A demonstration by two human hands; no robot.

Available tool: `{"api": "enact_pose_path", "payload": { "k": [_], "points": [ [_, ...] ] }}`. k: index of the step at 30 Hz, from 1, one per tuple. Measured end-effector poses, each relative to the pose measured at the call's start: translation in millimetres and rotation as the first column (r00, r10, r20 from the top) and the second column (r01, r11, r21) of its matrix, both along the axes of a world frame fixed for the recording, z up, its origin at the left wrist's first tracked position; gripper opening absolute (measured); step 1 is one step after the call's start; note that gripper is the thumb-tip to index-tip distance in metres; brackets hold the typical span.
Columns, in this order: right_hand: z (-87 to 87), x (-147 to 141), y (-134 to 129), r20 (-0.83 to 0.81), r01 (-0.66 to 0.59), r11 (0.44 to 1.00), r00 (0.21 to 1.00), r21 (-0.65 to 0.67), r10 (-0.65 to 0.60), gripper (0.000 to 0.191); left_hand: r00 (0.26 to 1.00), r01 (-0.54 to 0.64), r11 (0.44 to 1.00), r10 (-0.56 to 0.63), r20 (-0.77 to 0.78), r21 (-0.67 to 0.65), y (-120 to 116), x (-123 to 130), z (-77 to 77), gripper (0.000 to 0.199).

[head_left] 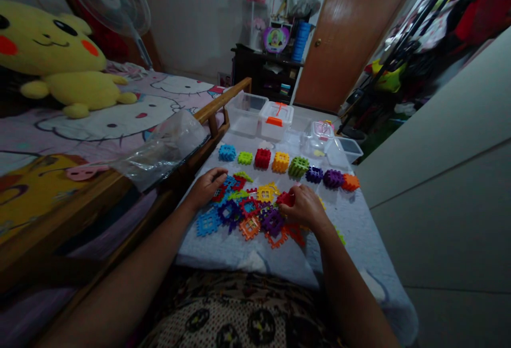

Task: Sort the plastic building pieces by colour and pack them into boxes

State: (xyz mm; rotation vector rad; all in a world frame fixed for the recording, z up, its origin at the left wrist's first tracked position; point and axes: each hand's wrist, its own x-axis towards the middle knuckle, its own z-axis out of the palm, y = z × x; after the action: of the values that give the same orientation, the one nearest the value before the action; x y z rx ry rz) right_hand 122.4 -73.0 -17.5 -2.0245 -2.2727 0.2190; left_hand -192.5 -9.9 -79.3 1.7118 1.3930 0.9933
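One long table under pale blue cloth [247, 255] bears a heap of colourful notched plastic squares [273, 222], behind it eight bright plastic stacks [281, 162]. Right hand [306, 207] grasps red notched piece [284, 199] at the heap; left hand [206, 188], beside, has grip I cannot tell.

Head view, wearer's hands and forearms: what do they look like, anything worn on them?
The left hand and right hand are bare, no gloves. No sleeve, watch or bracelet shows on either forearm; too dim to rule out thin rings. Patterned clothing over the lap has dots and dark round motifs.
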Motion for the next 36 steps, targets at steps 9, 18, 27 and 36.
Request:
{"api": "enact_pose_path", "payload": {
  "k": [9,18,27,36],
  "points": [
    [-0.1,-9.6,-1.6,0.128,0.04,0.999,0.991,0.018,-0.042,0.041,1.0,0.003,1.0,-0.003,-0.009,-0.002,-0.1,-0.2,0.1,0.054],
    [14.4,-9.9,15.2,0.038,-0.058,0.985,0.998,0.162,0.053,0.036,0.999,0.002,1.0,-0.001,-0.045,0.018,-2.3,3.2,6.8,0.054],
    [41.5,-41.7,114.0,0.056,-0.202,0.958,0.979,0.203,0.195,0.047,0.998,-0.006,1.0,0.007,-0.054,0.018,-6.4,4.9,14.5,0.051],
    [39.7,-61.2,148.2,0.076,-0.204,0.974,0.977,0.103,0.197,0.049,1.0,-0.011,1.0,0.012,-0.009,0.012,-7.5,4.6,14.3,0.05]
  ]
}}
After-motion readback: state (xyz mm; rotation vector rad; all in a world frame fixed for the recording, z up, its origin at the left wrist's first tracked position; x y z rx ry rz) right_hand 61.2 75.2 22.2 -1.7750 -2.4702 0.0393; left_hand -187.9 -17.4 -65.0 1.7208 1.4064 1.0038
